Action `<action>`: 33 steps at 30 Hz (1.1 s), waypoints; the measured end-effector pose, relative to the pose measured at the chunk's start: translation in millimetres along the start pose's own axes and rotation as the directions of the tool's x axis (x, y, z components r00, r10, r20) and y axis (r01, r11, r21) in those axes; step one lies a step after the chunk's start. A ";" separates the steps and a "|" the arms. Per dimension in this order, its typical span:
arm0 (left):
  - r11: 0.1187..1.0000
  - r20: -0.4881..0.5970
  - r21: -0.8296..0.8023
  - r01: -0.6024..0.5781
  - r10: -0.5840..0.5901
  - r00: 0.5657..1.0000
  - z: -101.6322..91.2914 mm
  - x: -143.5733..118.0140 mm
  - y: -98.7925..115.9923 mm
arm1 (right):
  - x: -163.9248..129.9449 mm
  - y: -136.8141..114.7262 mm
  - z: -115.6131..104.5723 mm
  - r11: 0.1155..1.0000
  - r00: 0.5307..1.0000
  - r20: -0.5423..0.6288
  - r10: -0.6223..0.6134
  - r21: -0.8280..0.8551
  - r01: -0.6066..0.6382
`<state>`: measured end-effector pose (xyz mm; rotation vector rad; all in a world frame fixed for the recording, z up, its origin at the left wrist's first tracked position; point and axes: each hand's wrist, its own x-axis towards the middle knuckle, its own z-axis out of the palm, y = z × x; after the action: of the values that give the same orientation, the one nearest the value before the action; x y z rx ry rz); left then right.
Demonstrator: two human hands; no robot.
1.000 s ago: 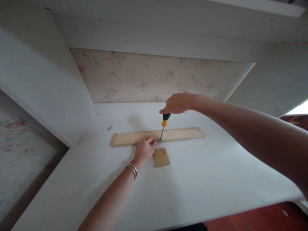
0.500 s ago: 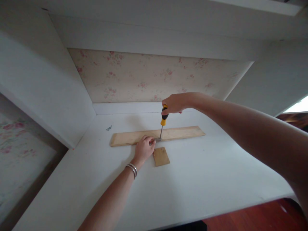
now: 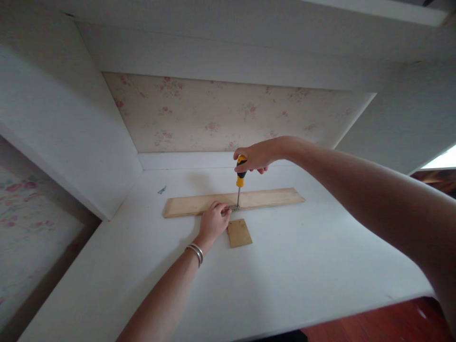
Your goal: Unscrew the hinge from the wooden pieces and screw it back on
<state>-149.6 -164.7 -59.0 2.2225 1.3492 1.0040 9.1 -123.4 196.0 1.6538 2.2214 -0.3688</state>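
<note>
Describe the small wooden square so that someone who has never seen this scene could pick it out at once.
On the white table lies a long wooden plank, where the right hand stands a screwdriver upright. The small wooden square lies flat at the plank's near edge, beside the left hand. It is darker and far shorter than the plank.

Upright yellow-black screwdriver (image 3: 240,181), tip on long wooden plank (image 3: 270,198)
</note>
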 end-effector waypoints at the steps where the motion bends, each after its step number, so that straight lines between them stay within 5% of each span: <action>1: 1.000 0.002 0.000 0.001 -0.001 1.000 0.1 0.2 -0.1 | -0.1 -0.3 0.0 1.000 1.000 0.004 -0.008 0.003 0.008; 6: 1.000 -0.007 -0.019 0.003 -0.003 1.000 0.6 1.2 0.1 | 6.3 1.7 3.2 0.961 0.977 -0.171 0.123 -0.227 -0.161; 13: 0.999 -0.004 -0.045 0.012 -0.012 1.000 1.8 3.2 0.6 | -0.8 13.1 5.7 0.997 0.995 -0.070 -0.076 -0.020 0.074; 19: 0.998 -0.014 -0.057 0.027 -0.028 1.000 2.7 7.0 2.6 | 8.2 22.4 8.7 0.973 0.972 -0.233 0.031 -0.215 -0.083; 26: 0.996 0.024 -0.071 0.049 -0.047 0.999 0.6 12.0 4.1 | 11.2 32.4 11.0 0.985 0.974 -0.164 -0.156 -0.100 0.141; 33: 0.993 0.057 -0.079 0.083 -0.079 0.995 2.0 16.2 4.6 | 11.0 40.5 13.2 0.977 0.959 -0.252 -0.132 -0.199 0.082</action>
<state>-140.6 -152.6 -51.2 2.1025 1.3396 0.9473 46.6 -107.6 179.3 1.5625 2.4588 0.0396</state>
